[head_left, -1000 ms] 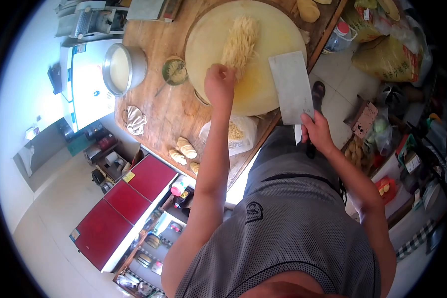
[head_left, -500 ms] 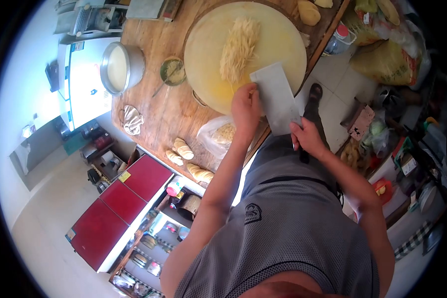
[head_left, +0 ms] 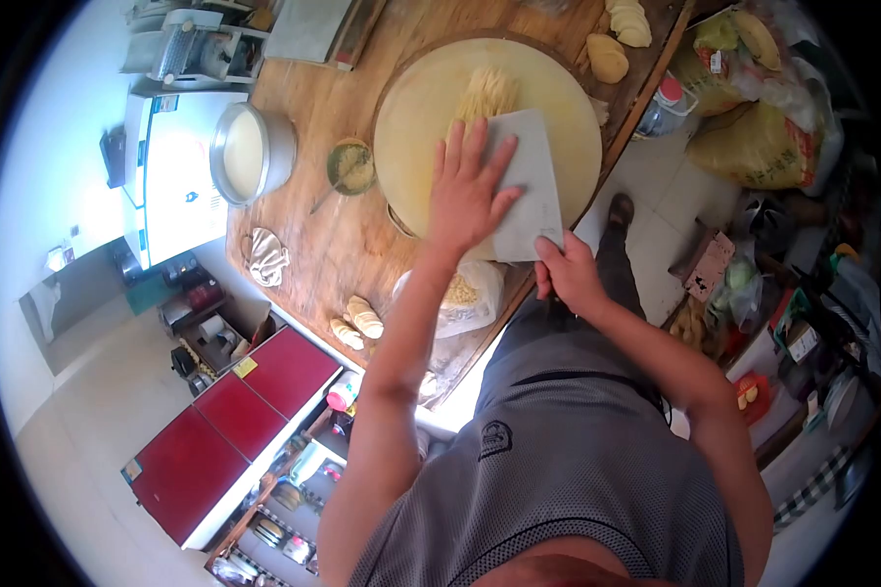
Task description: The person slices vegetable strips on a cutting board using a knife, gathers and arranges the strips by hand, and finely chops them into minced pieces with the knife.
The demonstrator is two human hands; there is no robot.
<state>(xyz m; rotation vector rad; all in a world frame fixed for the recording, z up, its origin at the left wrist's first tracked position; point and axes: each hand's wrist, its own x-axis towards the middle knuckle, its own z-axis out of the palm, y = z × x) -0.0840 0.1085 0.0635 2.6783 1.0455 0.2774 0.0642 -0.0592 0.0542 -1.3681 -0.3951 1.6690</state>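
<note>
A heap of thin pale-yellow shreds [head_left: 489, 90], like cut potato, lies on the round chopping board [head_left: 416, 127]. My left hand [head_left: 465, 201] is spread flat, its fingers over the near part of the heap and against the blade's left side. My right hand [head_left: 570, 276] grips the handle of a cleaver [head_left: 533, 181]. The broad blade lies over the board, with its far end at the shreds. Hand and blade hide the near part of the heap.
On the wooden table [head_left: 338, 235] are a metal pot [head_left: 286, 152] of whitish liquid, a green bowl [head_left: 350, 166], a folded cloth [head_left: 267, 257] and a plastic bag [head_left: 485, 303]. Peeled potatoes [head_left: 608, 59] lie beyond the board. Sacks [head_left: 754, 147] stand at right.
My left hand has gone from closed at the blade's edge to spread flat over the shreds. The cleaver has shifted left, onto the board and the heap.
</note>
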